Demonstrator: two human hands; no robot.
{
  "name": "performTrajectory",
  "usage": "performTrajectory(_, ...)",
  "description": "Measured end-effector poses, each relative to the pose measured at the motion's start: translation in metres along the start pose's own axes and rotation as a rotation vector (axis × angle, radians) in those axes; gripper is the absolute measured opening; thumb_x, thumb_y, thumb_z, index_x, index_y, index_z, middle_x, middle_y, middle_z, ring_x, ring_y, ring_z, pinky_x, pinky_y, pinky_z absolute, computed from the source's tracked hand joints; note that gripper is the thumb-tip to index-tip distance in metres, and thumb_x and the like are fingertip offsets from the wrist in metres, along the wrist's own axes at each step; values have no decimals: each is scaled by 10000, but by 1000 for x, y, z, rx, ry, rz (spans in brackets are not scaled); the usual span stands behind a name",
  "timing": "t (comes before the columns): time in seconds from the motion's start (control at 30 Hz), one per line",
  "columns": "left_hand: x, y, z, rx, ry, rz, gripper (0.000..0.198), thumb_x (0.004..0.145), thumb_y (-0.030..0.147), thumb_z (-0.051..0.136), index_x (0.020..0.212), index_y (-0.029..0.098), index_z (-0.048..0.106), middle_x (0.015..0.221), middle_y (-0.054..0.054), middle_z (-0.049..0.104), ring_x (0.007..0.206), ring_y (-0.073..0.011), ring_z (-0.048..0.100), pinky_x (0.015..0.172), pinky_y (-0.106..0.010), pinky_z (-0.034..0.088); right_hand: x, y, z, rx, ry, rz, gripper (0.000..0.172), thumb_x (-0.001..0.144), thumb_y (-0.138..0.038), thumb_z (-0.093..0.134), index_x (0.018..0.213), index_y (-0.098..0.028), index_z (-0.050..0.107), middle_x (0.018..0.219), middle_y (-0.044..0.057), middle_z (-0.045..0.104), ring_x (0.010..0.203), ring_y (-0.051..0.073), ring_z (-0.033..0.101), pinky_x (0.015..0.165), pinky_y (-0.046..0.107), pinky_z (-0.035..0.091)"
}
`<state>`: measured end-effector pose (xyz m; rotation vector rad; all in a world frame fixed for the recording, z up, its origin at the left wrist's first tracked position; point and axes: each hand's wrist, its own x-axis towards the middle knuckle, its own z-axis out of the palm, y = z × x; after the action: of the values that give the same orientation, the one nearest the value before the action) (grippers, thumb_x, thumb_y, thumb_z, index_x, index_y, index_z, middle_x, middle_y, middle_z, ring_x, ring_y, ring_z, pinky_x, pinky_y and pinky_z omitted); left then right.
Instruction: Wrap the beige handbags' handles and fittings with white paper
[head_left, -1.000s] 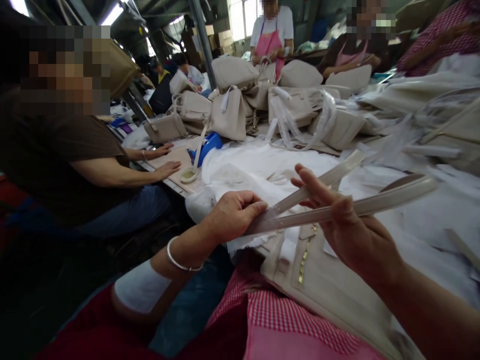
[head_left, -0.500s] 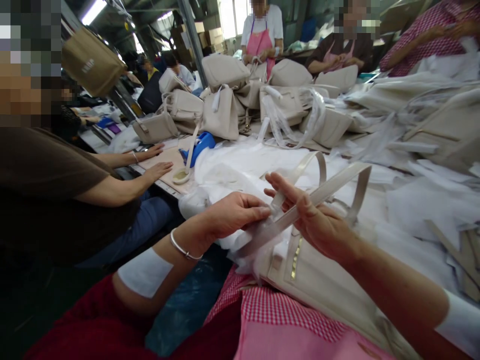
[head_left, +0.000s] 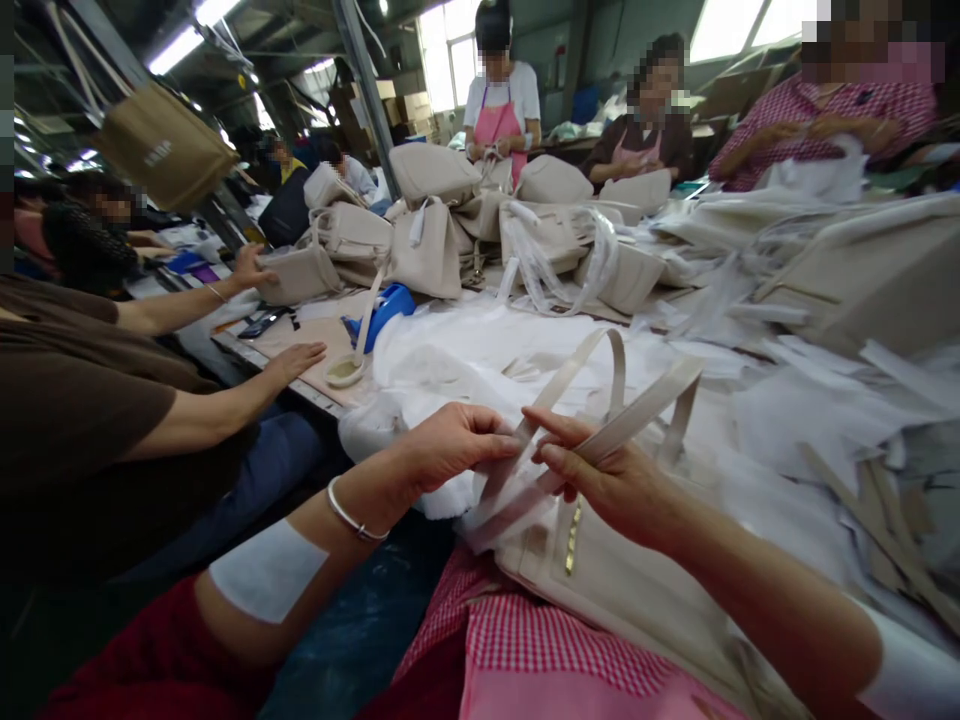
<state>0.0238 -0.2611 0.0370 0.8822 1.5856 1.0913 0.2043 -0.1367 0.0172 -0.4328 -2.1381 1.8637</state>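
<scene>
A cream handbag [head_left: 637, 585] lies at the table's front edge against a pink apron. Its two handles loop up from it; the back handle [head_left: 577, 365] and front handle [head_left: 645, 405] run down toward the left, where clear film [head_left: 499, 515] covers their lower ends. My left hand [head_left: 461, 450] pinches the back handle between thumb and fingers. Over the front handle, my right hand [head_left: 611, 485] closes its thumb and fingers near the film, its fingertips close to the left hand's. A gold metal strip [head_left: 574, 538] shows on the bag below.
White wrapping sheets [head_left: 450, 350] cover the table ahead. Several cream bags [head_left: 426, 250] are piled behind them. A blue tape dispenser [head_left: 386, 312] stands to the left, close to a co-worker's hand [head_left: 296, 362]. Cut strips [head_left: 877, 520] lie at right.
My right hand has gone from spread fingers to a closer grip, nearer my left hand. The view has shifted slightly. The co-worker's far hand has reached up to a bag.
</scene>
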Motion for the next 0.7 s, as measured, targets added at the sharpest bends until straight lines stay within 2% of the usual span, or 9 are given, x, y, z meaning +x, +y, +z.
performTrajectory(0.13, -3, 3, 0, 423, 207, 181, 211, 822, 346, 629, 827, 155, 718, 733, -10, 673, 659, -124, 561, 614, -238, 414, 1, -1, 1, 98, -47, 73, 469, 861, -389, 586, 1277, -171, 584, 669, -15, 610, 492, 103, 564, 470, 245, 473)
performTrajectory(0.23, -5, 0, 5, 708, 218, 321, 218, 875, 315, 560, 805, 168, 704, 725, -14, 665, 686, -136, 568, 626, -243, 415, 3, -1, 1, 125, -16, 117, 313, 818, -341, 609, 1056, -140, 637, 620, -23, 602, 463, 102, 558, 439, 231, 456)
performTrajectory(0.33, -6, -12, 13, 849, 226, 423, 152, 879, 264, 550, 827, 171, 658, 741, -22, 653, 715, -148, 587, 659, -255, 430, 5, 2, 1, 101, 28, 126, 157, 795, -299, 615, 862, -157, 608, 584, -36, 581, 454, 96, 549, 432, 220, 447)
performTrajectory(0.47, -7, -31, 23, 785, 302, 428, 100, 849, 246, 586, 929, 186, 599, 773, -14, 666, 680, -137, 604, 637, -245, 453, 4, 9, 0, 73, 16, 117, 98, 792, -260, 621, 785, -177, 569, 561, -47, 572, 484, 100, 560, 467, 222, 458)
performTrajectory(0.57, -7, -38, 28, 703, 272, 390, 57, 843, 222, 582, 881, 189, 608, 766, -12, 675, 698, -137, 622, 660, -244, 471, 3, 13, 0, 65, -1, 110, 99, 792, -254, 630, 764, -177, 574, 567, -34, 590, 508, 106, 566, 486, 227, 465)
performTrajectory(0.7, -10, -34, 34, 467, 187, 284, 197, 865, 246, 564, 1034, 168, 630, 898, -55, 721, 811, -170, 671, 754, -283, 507, 5, 17, -1, 71, 21, 102, 105, 785, -255, 649, 789, -175, 581, 605, -20, 616, 517, 111, 571, 489, 235, 468)
